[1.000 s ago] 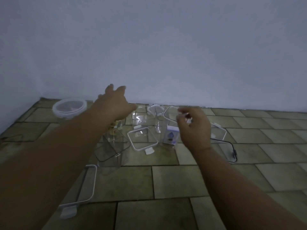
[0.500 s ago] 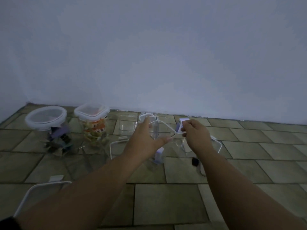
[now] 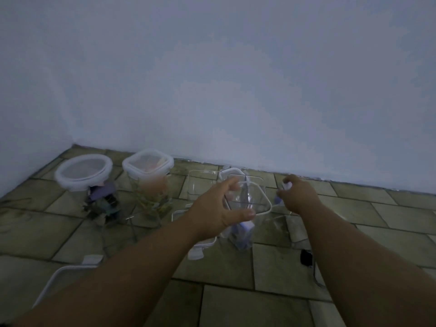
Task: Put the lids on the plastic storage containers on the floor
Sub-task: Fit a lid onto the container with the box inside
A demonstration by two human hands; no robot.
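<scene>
Lid (image 3: 250, 198), clear, white-rimmed: left hand (image 3: 212, 214) grips it by thumb and fingers over a container (image 3: 243, 234) on the floor. Right hand (image 3: 299, 195) pinches a white piece (image 3: 286, 185), too blurred to identify.

Plain pale blue-grey painted wall (image 3: 236, 79) fills the upper field and meets a floor of rectangular olive-brown stone tiles with dark joints (image 3: 236, 308); a second wall face (image 3: 21, 128) closes the corner at far left (lighting dim, even).
</scene>
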